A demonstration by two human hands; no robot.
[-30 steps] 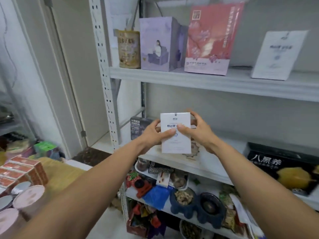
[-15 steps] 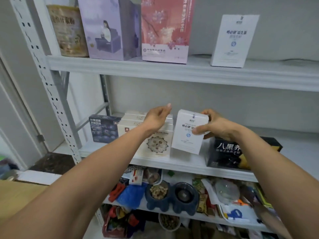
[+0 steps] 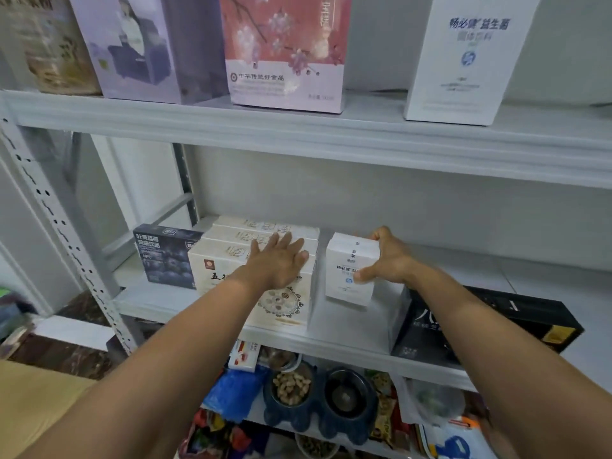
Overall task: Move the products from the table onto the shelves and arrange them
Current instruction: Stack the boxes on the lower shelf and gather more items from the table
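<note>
**Small white box (image 3: 351, 270) held at the middle shelf (image 3: 344, 326)**

The right hand (image 3: 387, 260) grips the small white box, with the thumb pressed on its near face and the fingers curled round its far right edge. The box stands upright in the gap between the cream boxes (image 3: 218, 263) on its left and a black box (image 3: 496, 323) on its right. Whether its base rests on the board cannot be told. The left hand (image 3: 281, 260) lies flat on top of the cream boxes, fingers straight and spread. A dark blue box (image 3: 165, 256) stands just left of them. On the upper shelf (image 3: 298, 127) stand a pink box (image 3: 284, 51) and, further right, a tall white box (image 3: 463, 58)
</note>
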